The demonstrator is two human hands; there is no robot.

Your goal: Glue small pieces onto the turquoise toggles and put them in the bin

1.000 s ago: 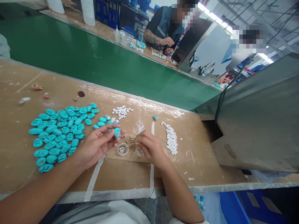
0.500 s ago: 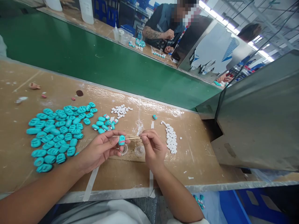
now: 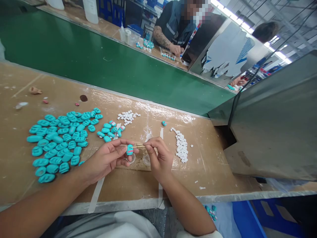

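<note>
Turquoise piece (image 3: 130, 150): small, rounded, pink band across lower side; above table (image 3: 208, 155), gripped by thumb and fingers of left hand (image 3: 107, 162). Right hand (image 3: 160, 158): fingers pinched on thin stick (image 3: 137, 146), tip overlapping piece; contact unclear.

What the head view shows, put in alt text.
The left hand holds a pink-striped teal piece; the right hand holds a thin stick at it. Teal pieces lie left on a brown worktable; small white pieces lie right.
</note>
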